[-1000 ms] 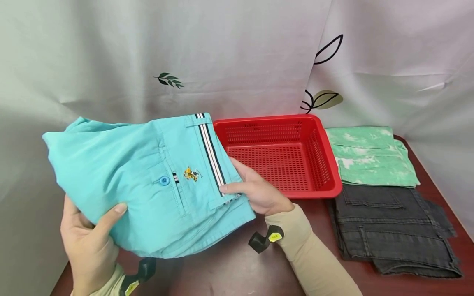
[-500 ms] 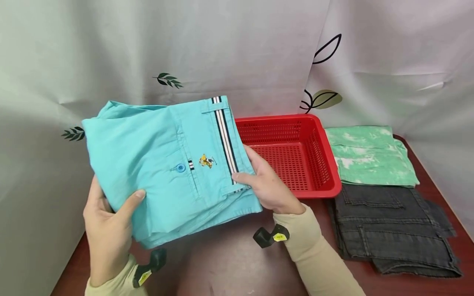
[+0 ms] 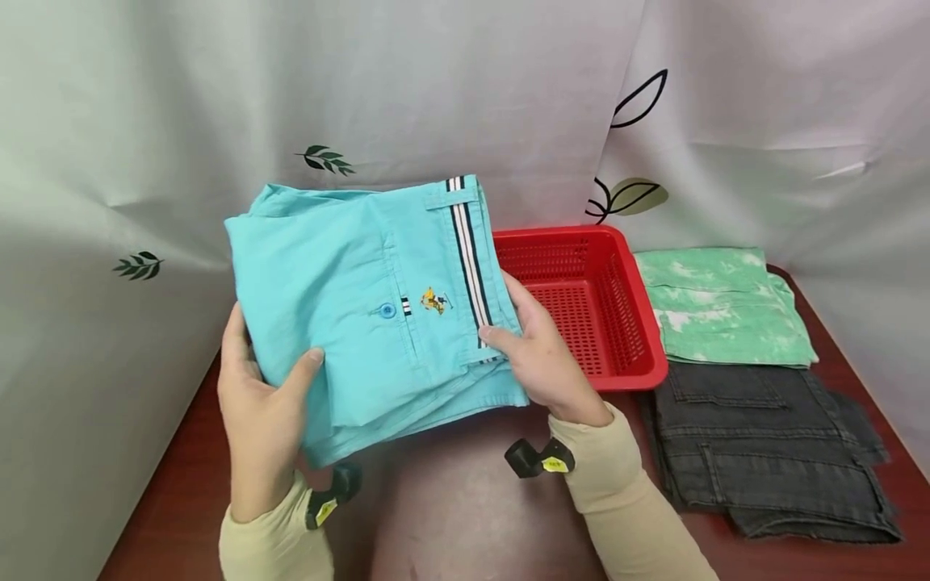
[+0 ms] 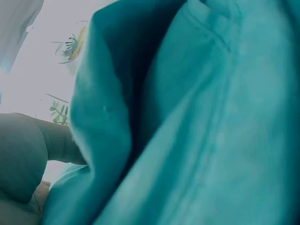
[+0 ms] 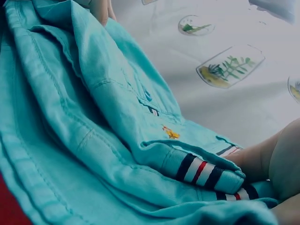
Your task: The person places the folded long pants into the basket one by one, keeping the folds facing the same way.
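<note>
Folded turquoise pants (image 3: pixel 349 274) are held up over the table by both hands. Striped ribbon runs along the waistband, and a small embroidered figure and a blue button show near the back pocket. My left hand (image 3: pixel 265 415) grips the folded left end, thumb on top and fingers underneath. At the waistband, my right hand (image 3: pixel 548 355) pinches the cloth with its thumb over the stripes; the other fingers are mostly hidden behind. In the left wrist view, the turquoise cloth (image 4: pixel 197 122) fills most of the picture. The right wrist view shows the stacked layers (image 5: pixel 93 122) from the side.
A red plastic basket (image 3: pixel 628 323) stands behind the right hand, partly covered by the pants. To its right lie folded green tie-dye pants (image 3: pixel 726 307), with folded dark grey jeans (image 3: pixel 770 452) in front of them. A pale curtain (image 3: pixel 436 89) hangs behind the table (image 3: pixel 450 516).
Both hands have carried the turquoise pants to the right and slightly up, the left hand travelling farther. The pants now cover more of the red basket.
</note>
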Action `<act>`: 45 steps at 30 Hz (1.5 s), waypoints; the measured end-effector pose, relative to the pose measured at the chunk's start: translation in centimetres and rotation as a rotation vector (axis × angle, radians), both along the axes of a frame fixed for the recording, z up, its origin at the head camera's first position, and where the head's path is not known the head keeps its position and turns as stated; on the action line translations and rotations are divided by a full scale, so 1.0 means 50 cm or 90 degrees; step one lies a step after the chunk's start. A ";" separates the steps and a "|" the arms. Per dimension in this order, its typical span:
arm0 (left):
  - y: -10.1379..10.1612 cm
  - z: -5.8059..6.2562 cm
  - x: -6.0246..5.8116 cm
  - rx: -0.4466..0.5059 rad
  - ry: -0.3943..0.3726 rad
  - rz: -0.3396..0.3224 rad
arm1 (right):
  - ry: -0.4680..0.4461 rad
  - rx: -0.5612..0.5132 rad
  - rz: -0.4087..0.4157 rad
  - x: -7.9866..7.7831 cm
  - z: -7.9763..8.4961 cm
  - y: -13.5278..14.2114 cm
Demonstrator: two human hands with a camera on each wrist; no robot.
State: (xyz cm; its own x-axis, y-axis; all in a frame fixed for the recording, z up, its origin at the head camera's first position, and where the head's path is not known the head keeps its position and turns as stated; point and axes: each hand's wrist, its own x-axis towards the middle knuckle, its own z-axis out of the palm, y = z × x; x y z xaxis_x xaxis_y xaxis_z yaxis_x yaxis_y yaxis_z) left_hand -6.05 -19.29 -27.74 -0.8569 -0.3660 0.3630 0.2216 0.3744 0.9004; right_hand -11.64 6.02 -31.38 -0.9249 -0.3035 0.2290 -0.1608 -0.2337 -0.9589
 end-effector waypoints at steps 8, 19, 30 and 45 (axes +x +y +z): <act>0.023 -0.005 -0.024 -0.025 0.016 -0.011 | -0.008 0.014 -0.036 -0.005 0.003 0.022; 0.065 0.003 -0.042 -0.014 0.032 -0.025 | -0.015 0.037 -0.064 -0.008 0.008 0.053; 0.079 -0.009 -0.067 0.052 0.100 -0.119 | -0.024 0.054 -0.103 -0.010 0.013 0.076; 0.072 -0.028 -0.081 0.159 0.137 -0.251 | -0.068 0.066 -0.122 -0.013 0.015 0.093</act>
State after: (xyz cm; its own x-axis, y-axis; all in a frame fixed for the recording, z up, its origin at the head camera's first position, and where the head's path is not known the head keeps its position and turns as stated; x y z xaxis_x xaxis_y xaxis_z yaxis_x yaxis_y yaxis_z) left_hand -10.11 -15.69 -29.14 -0.8630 -0.1285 0.4887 0.4923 0.0039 0.8704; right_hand -12.31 10.69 -30.62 -0.9851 -0.1368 0.1039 -0.0895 -0.1078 -0.9901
